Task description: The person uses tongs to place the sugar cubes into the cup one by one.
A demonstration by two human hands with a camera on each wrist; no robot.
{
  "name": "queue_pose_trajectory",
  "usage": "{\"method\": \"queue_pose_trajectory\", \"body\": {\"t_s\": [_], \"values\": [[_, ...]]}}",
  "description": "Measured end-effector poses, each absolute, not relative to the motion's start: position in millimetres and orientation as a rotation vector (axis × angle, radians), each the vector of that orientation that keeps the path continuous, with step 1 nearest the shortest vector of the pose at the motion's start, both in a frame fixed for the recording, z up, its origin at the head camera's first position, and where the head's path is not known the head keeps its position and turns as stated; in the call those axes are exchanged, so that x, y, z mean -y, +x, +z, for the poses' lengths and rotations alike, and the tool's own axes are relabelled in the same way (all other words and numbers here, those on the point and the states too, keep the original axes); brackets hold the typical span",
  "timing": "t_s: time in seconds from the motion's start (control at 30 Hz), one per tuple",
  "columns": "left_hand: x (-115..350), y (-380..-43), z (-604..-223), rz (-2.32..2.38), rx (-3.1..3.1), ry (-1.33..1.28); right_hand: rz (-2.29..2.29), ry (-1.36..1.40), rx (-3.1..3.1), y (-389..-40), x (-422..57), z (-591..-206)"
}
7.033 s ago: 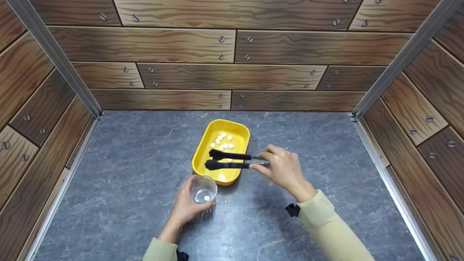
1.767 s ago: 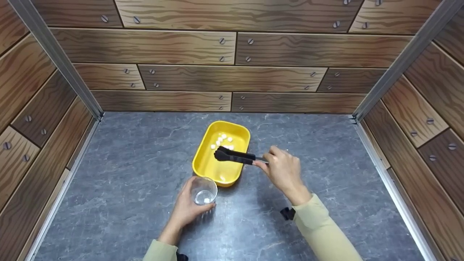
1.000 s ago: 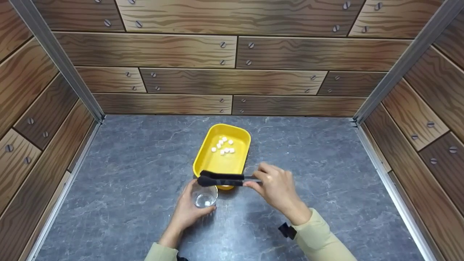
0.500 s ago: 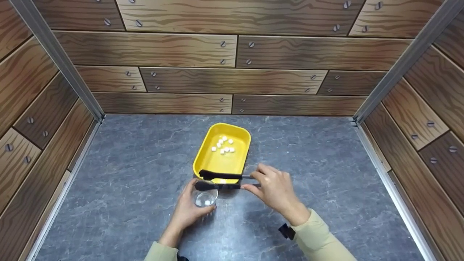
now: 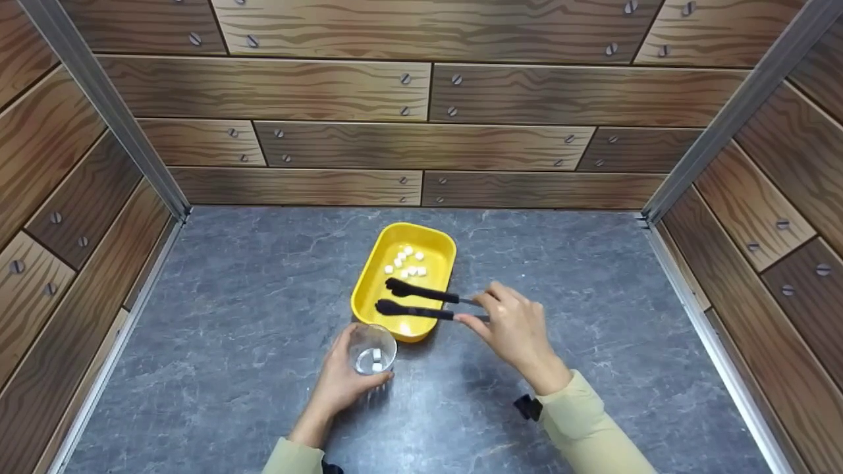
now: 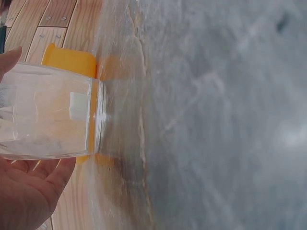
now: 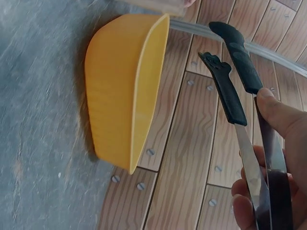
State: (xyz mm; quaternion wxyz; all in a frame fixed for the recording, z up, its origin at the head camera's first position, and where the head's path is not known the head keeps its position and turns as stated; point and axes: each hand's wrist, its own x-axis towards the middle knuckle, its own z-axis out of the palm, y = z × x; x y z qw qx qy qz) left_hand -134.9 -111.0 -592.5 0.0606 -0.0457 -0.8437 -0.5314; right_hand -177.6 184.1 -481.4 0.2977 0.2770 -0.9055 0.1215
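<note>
My left hand (image 5: 337, 372) grips a clear cup (image 5: 384, 336) standing on the grey surface by the near end of a yellow tray (image 5: 369, 280). Two white cubes (image 5: 377, 355) lie in the cup; the left wrist view shows a white cube (image 6: 78, 105) low behind its wall. Between thumb and fingers, my right hand (image 5: 517, 322) holds black-tipped metal tongs (image 5: 421, 311). Their two arms are spread apart over the tray with nothing between the tips, as the right wrist view also shows. Several white cubes (image 5: 413, 270) are scattered in the tray's far half.
Wood-patterned panels (image 5: 342, 141) wall in the grey marbled surface (image 5: 250, 296) at the back and both sides. Metal posts (image 5: 728, 108) run along the corners. Dark straps with small devices sit at both wrists.
The tongs have moved from the tray to over the cup, spread there, and come back over the tray. The cup held one white cube before and holds two now. The left hand stays put.
</note>
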Motion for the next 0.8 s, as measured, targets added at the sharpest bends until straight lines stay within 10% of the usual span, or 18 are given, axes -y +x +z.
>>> {"method": "queue_pose_trajectory", "body": {"t_s": [0.8], "values": [[110.3,-133.8,-592.0,-1.598,2.560,-0.119,0.167,0.569,2.606,-212.8,-184.4,-493.1]]}}
